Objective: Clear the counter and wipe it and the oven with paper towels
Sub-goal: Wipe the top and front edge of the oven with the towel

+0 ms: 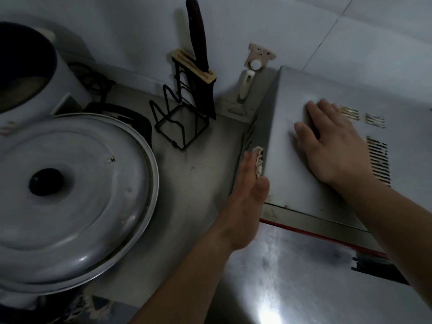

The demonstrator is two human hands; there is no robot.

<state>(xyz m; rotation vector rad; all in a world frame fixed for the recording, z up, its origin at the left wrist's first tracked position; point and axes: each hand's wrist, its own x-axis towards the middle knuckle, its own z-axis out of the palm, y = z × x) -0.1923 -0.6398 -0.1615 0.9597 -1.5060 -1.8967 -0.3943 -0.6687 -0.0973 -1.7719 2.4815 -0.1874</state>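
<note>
Metal oven [292,146], grey, vented on top, red strip along its front edge; stands at the counter's [198,183] right, against the wall. Left hand [247,195] presses a crumpled towel [259,162] flat-fingered to its left side; right hand [332,146] lies open on top, steadying. Advice: keep the top braced and wipe the side in long strokes, refolding the towel as it soils.

The left hand [249,183] covers most of the paper towel [259,163], and its fingers lie hidden against the oven [292,160] side. The oven runs off the right edge. The pot [25,73] is cut at left; the lid [77,199] partly too.
</note>
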